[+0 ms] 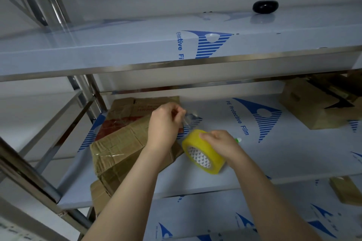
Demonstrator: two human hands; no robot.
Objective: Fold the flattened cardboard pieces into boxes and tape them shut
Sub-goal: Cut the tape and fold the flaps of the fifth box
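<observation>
On the middle shelf: holds a partly folded box at the left, lying over flat cardboard; creased, with old clear tape on the near face.
Left hand: pinches the free end of the tape strip between thumb and fingertips, raised over the box's right edge.
Right hand: grips the yellow tape roll from above, fingers curled over its rim; roll tilted, just right of the box.
Tape strip: runs short from roll to left hand; not yet stuck to any cardboard.
Step in hand: probably drawing out tape to seal a seam.
Next move calls for: more length pulled, end pressed onto the seam, roll run along it, then a cut.
Cutter: not identified; small green-and-white thing beside right hand, too hidden to name.
Risk: could fold onto itself while loose.
Far right of shelf: holds a second box, well apart.
</observation>
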